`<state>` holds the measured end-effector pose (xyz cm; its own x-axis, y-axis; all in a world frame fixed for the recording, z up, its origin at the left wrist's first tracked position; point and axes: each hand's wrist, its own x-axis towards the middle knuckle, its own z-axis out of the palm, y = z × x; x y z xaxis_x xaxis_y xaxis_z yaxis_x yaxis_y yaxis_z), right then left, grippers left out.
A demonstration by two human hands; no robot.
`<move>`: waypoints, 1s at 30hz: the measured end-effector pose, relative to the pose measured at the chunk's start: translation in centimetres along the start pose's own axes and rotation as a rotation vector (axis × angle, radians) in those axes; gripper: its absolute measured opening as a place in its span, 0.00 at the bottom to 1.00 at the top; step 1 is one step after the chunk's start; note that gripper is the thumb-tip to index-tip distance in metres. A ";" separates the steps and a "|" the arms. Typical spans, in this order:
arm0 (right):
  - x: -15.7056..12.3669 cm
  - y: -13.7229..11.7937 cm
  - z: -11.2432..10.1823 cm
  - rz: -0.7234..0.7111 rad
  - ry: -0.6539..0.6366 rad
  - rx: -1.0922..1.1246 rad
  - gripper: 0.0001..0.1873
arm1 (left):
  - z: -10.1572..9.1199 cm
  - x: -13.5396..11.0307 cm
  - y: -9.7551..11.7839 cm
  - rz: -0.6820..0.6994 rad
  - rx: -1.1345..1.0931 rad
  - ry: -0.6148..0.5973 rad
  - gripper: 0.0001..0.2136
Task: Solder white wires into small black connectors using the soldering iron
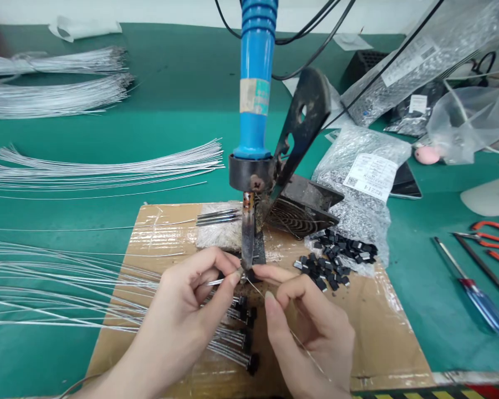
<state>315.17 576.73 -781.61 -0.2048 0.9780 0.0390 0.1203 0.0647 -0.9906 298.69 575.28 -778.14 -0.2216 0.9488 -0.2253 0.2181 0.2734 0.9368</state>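
Observation:
A blue-handled soldering iron hangs tip-down in a black metal bracket. My left hand pinches a thin grey wire right beside the iron's tip; the wire's end is hidden by the fingers. My right hand holds a fine strand of solder wire between thumb and fingers, its upper end close to the tip. Beneath my hands, several grey wires with black connectors at their ends lie on a cardboard sheet.
Loose black connectors lie right of a small fan. Wire bundles stretch across the green mat's left side. Bubble-wrap bags stand behind. A screwdriver and orange-handled pliers lie at the right.

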 end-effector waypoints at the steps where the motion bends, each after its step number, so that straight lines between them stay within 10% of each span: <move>1: 0.0 0.0 0.0 -0.001 -0.001 -0.004 0.10 | -0.1 0.0 0.0 -0.003 0.003 -0.003 0.07; 30: 0.2 -0.2 -0.1 -0.028 0.004 -0.034 0.10 | -0.2 0.0 0.0 -0.029 -0.019 -0.007 0.06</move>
<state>315.21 576.88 -781.40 -0.2051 0.9764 0.0671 0.1480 0.0987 -0.9841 298.48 575.22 -778.07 -0.2211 0.9415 -0.2543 0.1934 0.2980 0.9348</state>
